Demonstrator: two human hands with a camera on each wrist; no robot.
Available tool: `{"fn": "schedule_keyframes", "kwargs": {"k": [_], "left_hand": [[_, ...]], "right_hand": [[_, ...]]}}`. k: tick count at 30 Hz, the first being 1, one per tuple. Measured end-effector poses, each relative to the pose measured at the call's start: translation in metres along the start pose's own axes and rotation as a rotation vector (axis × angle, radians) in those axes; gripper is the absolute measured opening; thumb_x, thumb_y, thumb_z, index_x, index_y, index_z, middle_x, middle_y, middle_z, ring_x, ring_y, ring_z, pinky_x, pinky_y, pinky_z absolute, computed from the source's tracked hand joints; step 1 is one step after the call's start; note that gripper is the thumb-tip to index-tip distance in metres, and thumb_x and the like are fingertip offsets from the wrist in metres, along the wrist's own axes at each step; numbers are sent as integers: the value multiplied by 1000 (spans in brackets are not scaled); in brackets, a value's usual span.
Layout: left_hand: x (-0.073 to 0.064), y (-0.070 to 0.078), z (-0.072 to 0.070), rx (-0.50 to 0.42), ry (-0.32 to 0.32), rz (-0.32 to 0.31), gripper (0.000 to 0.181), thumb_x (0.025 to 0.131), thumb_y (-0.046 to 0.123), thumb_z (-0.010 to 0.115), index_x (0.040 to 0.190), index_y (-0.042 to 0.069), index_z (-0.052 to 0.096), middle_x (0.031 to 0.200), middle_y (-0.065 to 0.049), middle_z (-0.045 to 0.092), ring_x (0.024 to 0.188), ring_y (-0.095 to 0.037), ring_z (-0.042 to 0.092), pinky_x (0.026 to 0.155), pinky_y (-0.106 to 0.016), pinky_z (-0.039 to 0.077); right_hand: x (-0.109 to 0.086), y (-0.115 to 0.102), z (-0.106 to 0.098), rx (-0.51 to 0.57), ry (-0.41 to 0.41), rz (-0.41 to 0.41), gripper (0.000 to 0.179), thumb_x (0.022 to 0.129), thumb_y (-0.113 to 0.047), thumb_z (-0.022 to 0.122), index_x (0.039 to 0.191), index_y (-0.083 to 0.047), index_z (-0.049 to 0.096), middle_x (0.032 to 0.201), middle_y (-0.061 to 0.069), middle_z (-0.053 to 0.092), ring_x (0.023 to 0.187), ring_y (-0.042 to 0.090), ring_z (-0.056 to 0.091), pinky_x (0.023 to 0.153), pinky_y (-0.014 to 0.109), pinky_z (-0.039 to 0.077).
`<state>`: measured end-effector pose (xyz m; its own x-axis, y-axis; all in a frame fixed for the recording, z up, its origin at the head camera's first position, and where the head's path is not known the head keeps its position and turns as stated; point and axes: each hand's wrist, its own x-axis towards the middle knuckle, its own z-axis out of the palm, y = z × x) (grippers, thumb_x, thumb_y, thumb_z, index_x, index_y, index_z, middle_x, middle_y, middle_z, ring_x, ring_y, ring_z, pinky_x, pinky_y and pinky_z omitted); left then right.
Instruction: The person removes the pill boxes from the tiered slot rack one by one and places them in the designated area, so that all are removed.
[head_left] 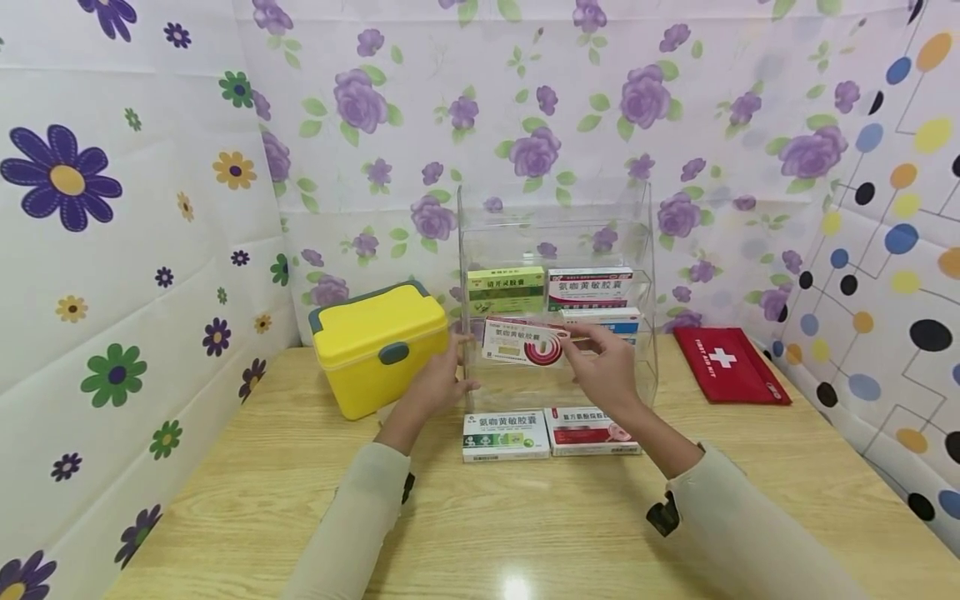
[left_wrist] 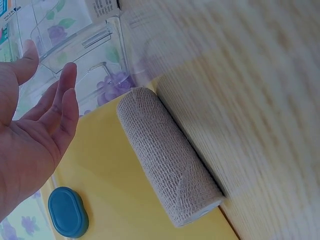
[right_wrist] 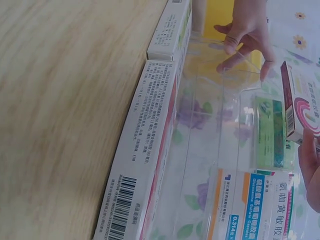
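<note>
In the head view my right hand [head_left: 611, 367] pinches the right end of a white medicine box [head_left: 521, 342] with a red swirl. The box is held in front of a clear acrylic display rack [head_left: 517, 385]. My left hand [head_left: 438, 385] is at the rack's left side, fingers spread and holding nothing; whether it touches the rack I cannot tell. On the rack stand a green medicine box [head_left: 506, 290], a white and maroon medicine box [head_left: 590, 287] and, lower, a blue and white medicine box [right_wrist: 252, 205], partly behind my right hand in the head view.
Two medicine boxes [head_left: 506, 436] lie side by side at the rack's foot. A yellow case [head_left: 378, 342] stands left of the rack, a beige bandage roll [left_wrist: 167, 155] beside it. On the right lies a red first aid pouch [head_left: 731, 365]. Patterned cloth walls surround the wooden table [head_left: 540, 517].
</note>
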<state>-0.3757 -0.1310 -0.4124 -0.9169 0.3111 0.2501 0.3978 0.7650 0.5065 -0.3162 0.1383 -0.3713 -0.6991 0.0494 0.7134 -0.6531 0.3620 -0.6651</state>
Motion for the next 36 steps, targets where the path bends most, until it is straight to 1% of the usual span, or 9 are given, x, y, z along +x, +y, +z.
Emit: {"fn": "schedule_keyframes", "kwargs": {"k": [3,7,11,14,20,22,26,29,36], "left_hand": [[-1,0,0,5,3,3,78,87,21,78,147,25,27,117,-15,68,102,-30,65,85,-45,54],[-1,0,-1,9,7,9,80,87,20,78,147,23,26,118,-15,67,102,-30,66,85,-45,54],[-1,0,0,14,12,8,80,87,19,78,147,23,26,118,-16,67,102,-31,66,84,-44,54],[-2,1,0,19,11,4,79,87,20,77,148,24,26,119,-15,67,103,-30,66,84,-44,54],[-2,1,0,5,3,-11,79,88,20,77,147,26,25,120,-15,67,104,-30,64,87,-46,53],[-2,0,0,0,4,-4,80,88,19,77,148,25,25,119,-15,67,103,-30,65,86,-45,53],[-1,-2,-1,2,8,21,81,87,20,78,148,24,26,117,-14,68,95,-28,67,78,-41,55],[0,-2,-1,12,11,28,80,87,22,78,148,25,26,116,-13,69,91,-26,67,73,-38,55],[-1,-2,0,-7,13,30,78,87,18,78,147,23,26,117,-17,68,92,-29,67,74,-40,54]], "right_hand": [[-3,11,-2,9,-27,32,20,91,-5,72,110,2,71,101,19,72,79,35,71,42,27,51],[-10,14,-7,14,-87,75,22,92,-14,72,111,-3,72,100,16,73,77,29,71,44,33,53],[-14,15,-11,13,-137,82,22,92,-17,73,111,-6,73,98,12,73,75,28,70,43,37,53],[-17,16,-13,-6,-161,76,21,92,-16,73,110,-7,74,97,10,72,75,29,70,43,36,53],[-21,17,-19,-24,-216,60,18,91,-8,72,108,-4,74,95,13,73,73,32,70,41,32,51],[-23,18,-20,-37,-234,58,19,91,-8,72,109,-3,74,95,13,72,74,29,70,41,32,51],[-28,21,-20,-80,-267,60,20,91,-9,72,110,-6,74,95,9,73,74,22,70,43,31,52],[-32,23,-20,-125,-291,49,18,90,-11,73,108,-6,74,93,6,73,73,17,70,46,29,53],[-41,27,-20,-149,-349,27,16,89,-9,75,105,-5,75,91,5,74,76,15,69,61,25,56]]}}
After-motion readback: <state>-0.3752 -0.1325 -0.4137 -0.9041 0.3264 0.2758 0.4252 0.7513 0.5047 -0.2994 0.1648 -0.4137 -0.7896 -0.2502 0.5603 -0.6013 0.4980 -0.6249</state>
